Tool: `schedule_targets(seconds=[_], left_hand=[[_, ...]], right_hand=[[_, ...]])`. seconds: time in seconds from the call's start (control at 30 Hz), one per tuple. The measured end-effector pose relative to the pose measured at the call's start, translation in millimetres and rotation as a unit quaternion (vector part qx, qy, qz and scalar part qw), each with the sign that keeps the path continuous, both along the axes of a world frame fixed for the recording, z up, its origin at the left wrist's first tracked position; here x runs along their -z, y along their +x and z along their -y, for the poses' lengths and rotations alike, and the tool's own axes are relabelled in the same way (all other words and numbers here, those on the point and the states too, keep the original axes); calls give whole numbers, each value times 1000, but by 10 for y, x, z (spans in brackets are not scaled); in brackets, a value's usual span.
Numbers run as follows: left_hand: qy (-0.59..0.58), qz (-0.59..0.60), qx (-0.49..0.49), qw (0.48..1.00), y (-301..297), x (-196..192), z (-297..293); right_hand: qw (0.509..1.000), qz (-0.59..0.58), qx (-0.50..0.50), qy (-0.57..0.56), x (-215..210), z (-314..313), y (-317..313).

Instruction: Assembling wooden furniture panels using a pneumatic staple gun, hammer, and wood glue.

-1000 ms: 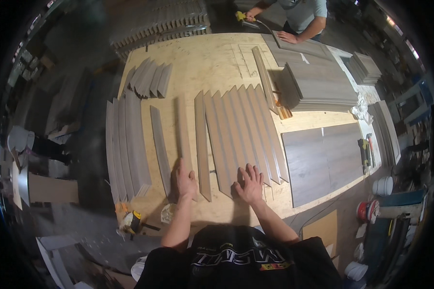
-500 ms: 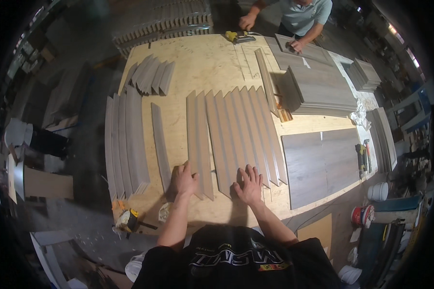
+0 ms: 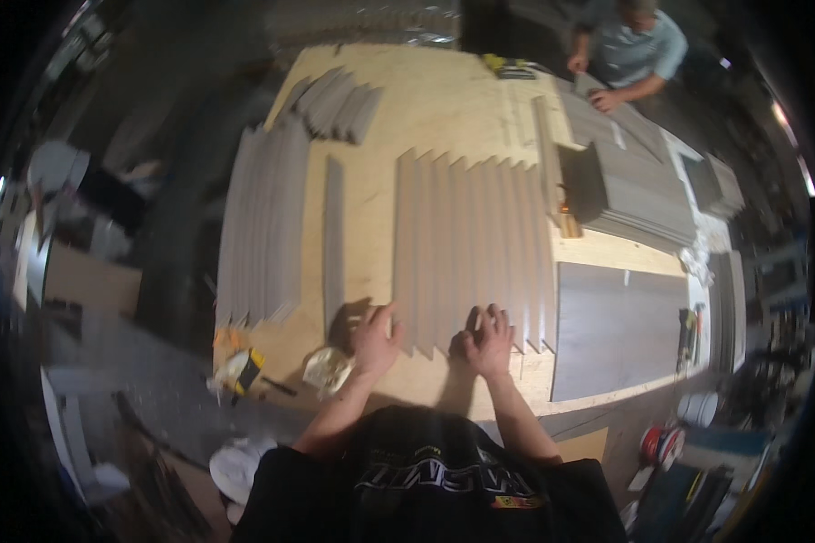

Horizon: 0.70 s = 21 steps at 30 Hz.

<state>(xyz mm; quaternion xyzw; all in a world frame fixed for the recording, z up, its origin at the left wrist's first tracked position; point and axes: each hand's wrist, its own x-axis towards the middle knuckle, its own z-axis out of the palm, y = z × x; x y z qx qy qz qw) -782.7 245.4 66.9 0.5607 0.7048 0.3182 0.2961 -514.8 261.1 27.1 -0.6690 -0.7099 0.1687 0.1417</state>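
Several long tan strips with slanted ends (image 3: 466,244) lie side by side as one panel on a pale plywood table (image 3: 426,95). My left hand (image 3: 378,341) rests at the panel's near left corner, against its outer edge, fingers stretched out and nothing in them. On the near end, right of centre, my right hand (image 3: 489,344) is open with its fingers apart, touching or just above the strips. One narrow grey strip (image 3: 334,235) lies on its own to the left of the panel.
Grey strips (image 3: 263,226) are stacked on the left, and more strips (image 3: 335,107) lie behind them. A grey board (image 3: 616,326) and a board stack (image 3: 638,204) take up the right side. A co-worker (image 3: 638,54) handles boards at the far right. A yellow-black tape measure (image 3: 248,369) lies near left.
The left strips have closed up against the others, so the gap is gone. The view has shifted. The co-worker's hand has left the yellow tool for the boards.
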Motion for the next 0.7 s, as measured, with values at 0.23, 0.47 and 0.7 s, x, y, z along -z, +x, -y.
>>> schedule_targets(seconds=[0.23, 0.47, 0.7], left_hand=[[93, 54, -19, 994, -174, -256, 1298], [-24, -72, -234, 969, -772, 65, 2064], [-164, -122, -150, 967, -830, -92, 1367]], right_hand=[[981, -167, -99, 17, -486, 88, -610], [905, -205, -323, -185, -610, 443, -1818], [916, -187, -295, -198, -132, 463, -2218]])
